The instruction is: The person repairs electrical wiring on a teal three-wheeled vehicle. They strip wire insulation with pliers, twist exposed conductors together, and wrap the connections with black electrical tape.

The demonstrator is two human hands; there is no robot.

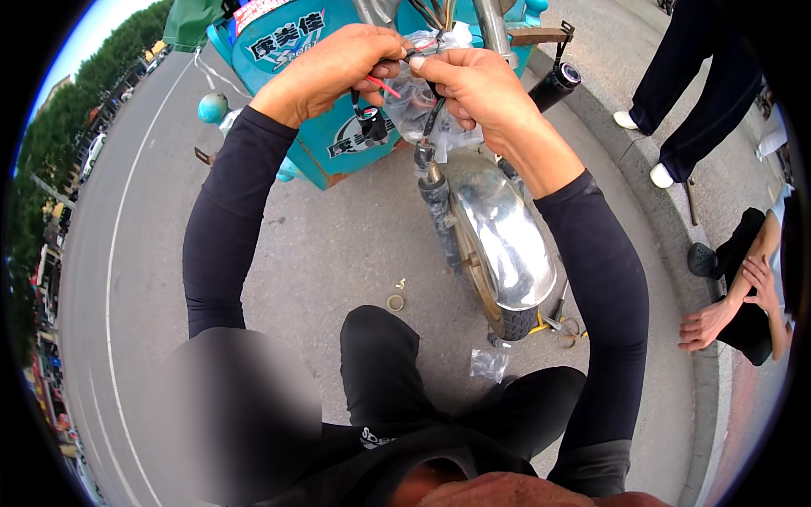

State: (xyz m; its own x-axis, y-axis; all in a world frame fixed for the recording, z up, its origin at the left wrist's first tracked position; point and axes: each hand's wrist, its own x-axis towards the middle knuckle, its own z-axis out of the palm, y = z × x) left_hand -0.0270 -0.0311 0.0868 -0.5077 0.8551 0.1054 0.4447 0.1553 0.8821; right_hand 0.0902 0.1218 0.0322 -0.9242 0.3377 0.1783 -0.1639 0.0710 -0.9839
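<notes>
My left hand [342, 69] and my right hand [477, 89] meet in front of a teal three-wheeled vehicle [304, 148]. Each pinches part of a thin black electrical cable [414, 53] between thumb and fingers. A red wire [384, 86] sticks out below my left fingers. Behind my hands hangs a crumpled clear plastic bag [408, 110], and a bundle of coloured wires [439, 12] runs above. A small black cylindrical part [372, 123] dangles under my left hand. My fingers partly hide the cable, so I cannot make out its join.
Below is the front wheel with its shiny metal mudguard [505, 241]. Pliers [553, 324], a roll of tape [395, 302] and a small clear packet [488, 364] lie on the ground. At right, one person stands by the kerb [642, 160]; another person's hands [714, 325] show.
</notes>
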